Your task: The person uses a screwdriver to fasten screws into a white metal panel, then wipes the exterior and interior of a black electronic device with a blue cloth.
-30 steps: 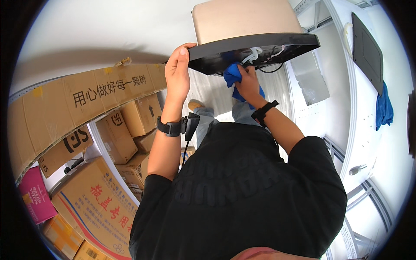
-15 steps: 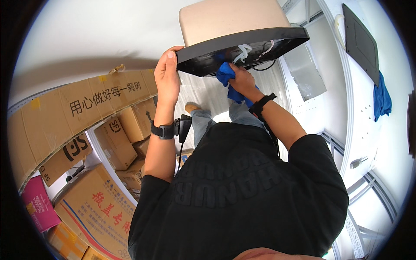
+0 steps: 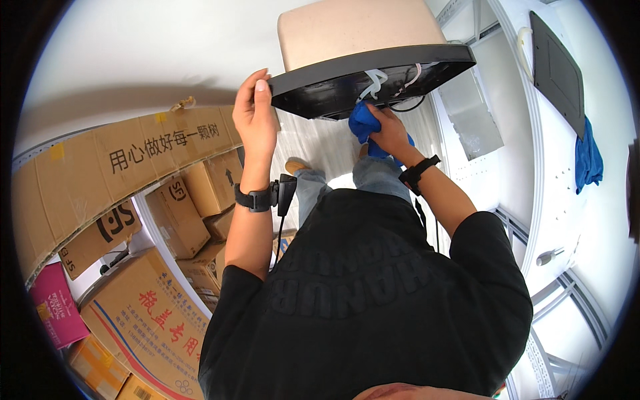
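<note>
A boxy beige appliance [image 3: 360,30] with a wide black rim [image 3: 320,70] hangs in front of me at the top. Its black underside is in view, with pale grey hoses [image 3: 375,83] and a thin black cable. My left hand [image 3: 257,117] grips the rim's left corner, thumb on the near face; some fingers are hidden behind it. Just below the underside, my right hand [image 3: 392,133] is closed on a bunched blue cloth [image 3: 363,123]. Part of the cloth hangs below that hand. Whether it touches the underside, I cannot tell.
Cardboard boxes [image 3: 177,217] fill a shelf on the left, behind a long cardboard strip [image 3: 87,170]. A pink bag [image 3: 59,307] lies near them. On the right, a dark flat panel [image 3: 559,73] and another blue cloth [image 3: 588,157] hang by a white cabinet [image 3: 493,180].
My right hand has moved right and slightly down with the blue cloth, away from the hoses. My left hand stays at the rim's corner.
</note>
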Tool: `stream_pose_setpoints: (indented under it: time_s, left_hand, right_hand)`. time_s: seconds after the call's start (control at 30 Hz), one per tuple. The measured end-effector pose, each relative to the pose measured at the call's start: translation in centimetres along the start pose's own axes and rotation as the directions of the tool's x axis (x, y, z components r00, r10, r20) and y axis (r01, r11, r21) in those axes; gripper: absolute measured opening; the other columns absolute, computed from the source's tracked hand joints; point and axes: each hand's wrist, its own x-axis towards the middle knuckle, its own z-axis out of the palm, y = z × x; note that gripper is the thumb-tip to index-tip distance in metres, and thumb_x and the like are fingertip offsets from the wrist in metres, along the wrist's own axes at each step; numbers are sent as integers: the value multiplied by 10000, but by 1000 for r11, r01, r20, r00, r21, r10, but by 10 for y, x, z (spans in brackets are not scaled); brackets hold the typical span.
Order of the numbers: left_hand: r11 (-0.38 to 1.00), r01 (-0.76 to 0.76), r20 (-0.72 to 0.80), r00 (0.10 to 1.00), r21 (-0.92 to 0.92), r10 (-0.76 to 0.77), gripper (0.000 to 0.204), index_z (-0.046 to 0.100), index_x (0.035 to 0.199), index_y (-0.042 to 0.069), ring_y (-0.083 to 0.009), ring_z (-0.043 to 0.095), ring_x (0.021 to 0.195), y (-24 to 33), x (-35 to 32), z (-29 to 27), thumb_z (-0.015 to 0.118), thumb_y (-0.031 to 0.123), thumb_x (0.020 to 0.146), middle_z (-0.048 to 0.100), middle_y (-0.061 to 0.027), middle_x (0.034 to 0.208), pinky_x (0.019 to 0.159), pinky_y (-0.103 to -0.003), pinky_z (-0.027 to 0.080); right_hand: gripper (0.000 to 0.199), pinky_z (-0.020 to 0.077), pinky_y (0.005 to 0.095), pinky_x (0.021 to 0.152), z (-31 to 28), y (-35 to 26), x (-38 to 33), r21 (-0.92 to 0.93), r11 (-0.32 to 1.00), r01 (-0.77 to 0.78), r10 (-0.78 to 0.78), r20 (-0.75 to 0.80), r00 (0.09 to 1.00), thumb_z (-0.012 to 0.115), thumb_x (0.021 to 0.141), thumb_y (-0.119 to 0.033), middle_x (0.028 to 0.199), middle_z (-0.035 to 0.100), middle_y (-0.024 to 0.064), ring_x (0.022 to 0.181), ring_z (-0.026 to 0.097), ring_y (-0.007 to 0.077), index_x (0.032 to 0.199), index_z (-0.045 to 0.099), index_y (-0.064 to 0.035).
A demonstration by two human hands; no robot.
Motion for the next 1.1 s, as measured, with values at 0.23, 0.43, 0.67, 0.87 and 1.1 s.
stream_pose_setpoints:
  time_s: [0.23, 0.43, 0.67, 0.87, 1.1]
  left_hand:
    - [965, -256, 35, 966, 50, 255, 164, 604, 1062, -12, -125, 586, 818, -31, -52, -30, 609, 53, 912, 618, -55, 939, 752, -263, 496]
    - [936, -45, 492, 859, 350, -142, 163, 659, 1043, 15, -144, 639, 909, -66, -61, -4, 619, 35, 886, 673, -87, 1006, 773, -265, 516]
    - [861, -244, 665, 734, 446, -136, 506, 484, 1297, 39, -413, 549, 1125, -138, -44, 59, 606, 81, 807, 586, -245, 1191, 967, -417, 446]
    - [655, -167, 599, 610, 737, -518, 633, 375, 1366, 24, -428, 551, 1119, -141, -34, 80, 559, 80, 763, 581, -289, 1184, 967, -462, 437]
    - [625, -244, 604, 648, 742, -464, 600, 421, 1338, 20, -437, 570, 1078, -153, -35, 81, 541, 104, 756, 590, -265, 1188, 935, -477, 456]
  right_hand:
    - [752, 473, 440, 903, 16, 12, 5, 108, 994, -3, 13, -89, 996, 714, 665, -103, 1117, 580, 177, 1037, 573, 405, 1372, 490, -231]
    - [775, 470, 427, 909, 25, 23, 11, 201, 979, 25, -15, -52, 999, 710, 660, -99, 1150, 564, 179, 1066, 563, 395, 1384, 468, -232]
    - [731, 469, 472, 888, 7, 2, 17, -119, 989, -92, 97, 32, 995, 718, 656, -157, 1157, 559, 158, 1056, 573, 377, 1349, 493, -207]
    - [776, 518, 468, 839, 6, -30, 23, -244, 938, -248, 274, 80, 958, 706, 641, -205, 1151, 571, 224, 997, 604, 414, 1365, 442, -117]
    - [733, 513, 473, 821, 6, -28, 16, -295, 941, -166, 189, 51, 981, 722, 657, -185, 1116, 578, 193, 984, 609, 390, 1338, 459, -113]
